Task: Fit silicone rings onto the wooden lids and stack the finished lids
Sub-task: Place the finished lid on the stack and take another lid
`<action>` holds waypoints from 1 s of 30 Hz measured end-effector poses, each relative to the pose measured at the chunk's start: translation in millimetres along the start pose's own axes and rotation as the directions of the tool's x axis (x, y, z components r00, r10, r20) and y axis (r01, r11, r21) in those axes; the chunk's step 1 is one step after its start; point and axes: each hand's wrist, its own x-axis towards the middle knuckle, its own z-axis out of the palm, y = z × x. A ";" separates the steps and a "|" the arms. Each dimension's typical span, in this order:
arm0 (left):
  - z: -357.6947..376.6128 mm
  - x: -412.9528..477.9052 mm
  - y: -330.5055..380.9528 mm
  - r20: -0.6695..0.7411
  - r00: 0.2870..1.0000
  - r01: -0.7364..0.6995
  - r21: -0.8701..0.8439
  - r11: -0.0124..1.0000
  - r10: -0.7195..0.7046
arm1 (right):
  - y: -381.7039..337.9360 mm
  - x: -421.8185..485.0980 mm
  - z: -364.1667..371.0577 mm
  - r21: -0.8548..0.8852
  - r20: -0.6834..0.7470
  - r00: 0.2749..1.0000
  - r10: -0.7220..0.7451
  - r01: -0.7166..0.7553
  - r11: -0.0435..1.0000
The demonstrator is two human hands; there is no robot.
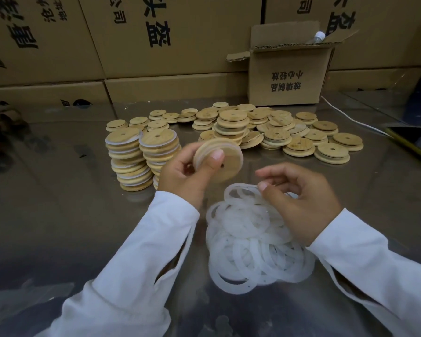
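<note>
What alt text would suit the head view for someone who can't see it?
A person's left hand holds a wooden lid while the right hand hovers over a pile of white rings on a shiny table. Two stacks of ringed lids stand to the left, loose lids lie behind, with cardboard boxes beyond.

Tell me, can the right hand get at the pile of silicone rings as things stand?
Probably yes. The right hand hangs just over the ring pile, with nothing between them; the left hand holds a lid aside.

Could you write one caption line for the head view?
Left hand grips a round wooden lid; right hand is over a pile of white silicone rings.
</note>
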 end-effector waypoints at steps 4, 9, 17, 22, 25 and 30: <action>-16.2 11.6 10.5 -0.110 0.981 -0.162 -0.030 0.986 0.158 | 1.3 0.5 -0.1 -0.014 0.021 1.000 0.013 -0.013 1.000; -37.5 25.0 18.3 -0.330 0.939 -0.158 -0.149 0.976 0.102 | 1.8 -0.4 3.6 0.003 0.044 0.998 0.051 -0.051 0.999; -91.7 67.7 37.6 -0.481 0.837 0.257 -0.074 0.964 -0.260 | 2.5 -1.3 4.5 0.017 0.067 0.996 0.059 -0.060 0.998; -110.1 88.1 40.8 -0.495 0.807 0.428 0.115 0.896 -0.322 | 3.3 -1.7 5.5 0.008 0.078 0.994 0.072 -0.072 0.997; -114.0 93.0 39.8 -0.514 0.795 0.480 0.210 0.852 -0.321 | 4.1 -0.1 4.6 0.016 0.058 0.996 0.074 -0.075 0.997; -112.2 88.7 34.0 -0.554 0.785 0.522 0.349 0.778 -0.278 | 4.8 2.4 2.3 0.021 0.032 0.997 0.076 -0.076 0.997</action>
